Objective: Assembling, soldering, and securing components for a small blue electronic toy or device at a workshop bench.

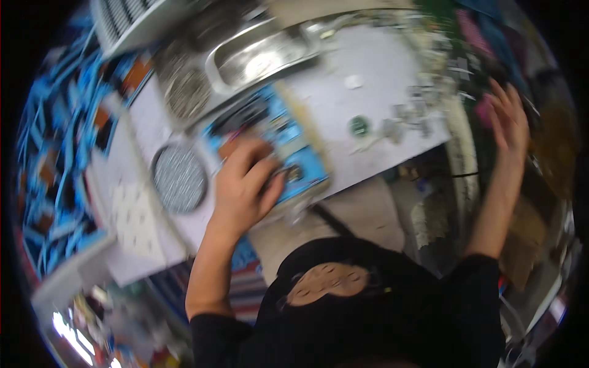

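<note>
My left hand (245, 184) rests over a blue, shallow, box-like part (307, 164) on the white table, its fingers curled in toward the thumb. Whatever those fingers grip, if anything, is hidden and blurred. Inside the blue part lie a black piece (248, 111) and some small metallic bits. A tan board (320, 140) shows under its right side. Away to the right, off the table's edge, my right hand (509, 116) is raised with its fingers stretched out and apart, holding nothing that I can see. It is nearest to a cluttered green area.
Left of my left hand sits a round dish (179, 178) of small grey pieces. Steel trays (264, 52) stand at the back. Blue parts (61, 141) pile up at far left. A green roll-like item (359, 126) and small metal pieces (408, 116) lie on the table's right.
</note>
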